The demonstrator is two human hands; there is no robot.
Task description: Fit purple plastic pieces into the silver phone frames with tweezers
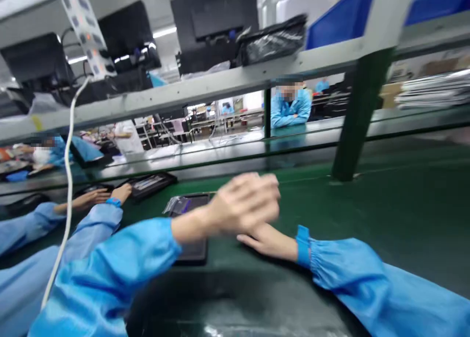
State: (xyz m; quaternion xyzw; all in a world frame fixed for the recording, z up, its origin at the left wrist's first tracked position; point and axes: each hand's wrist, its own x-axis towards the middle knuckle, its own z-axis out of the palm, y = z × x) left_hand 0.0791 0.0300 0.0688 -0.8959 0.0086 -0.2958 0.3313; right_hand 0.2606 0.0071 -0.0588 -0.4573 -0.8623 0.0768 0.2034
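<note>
My left hand is blurred by motion and passes over my right hand, with nothing visible in it. My right hand rests low on the green conveyor belt, its fingers pointing left and partly hidden beneath my left hand. Just left of both hands lies a dark flat tablet-like panel, and a clear plastic bag sits at its far end. Further left, a co-worker's blue-sleeved hand touches a black tray.
A white cable hangs down at the left. A grey metal rail and a dark green post cross the view, with monitors and a black bag above. A person in blue sits beyond the belt.
</note>
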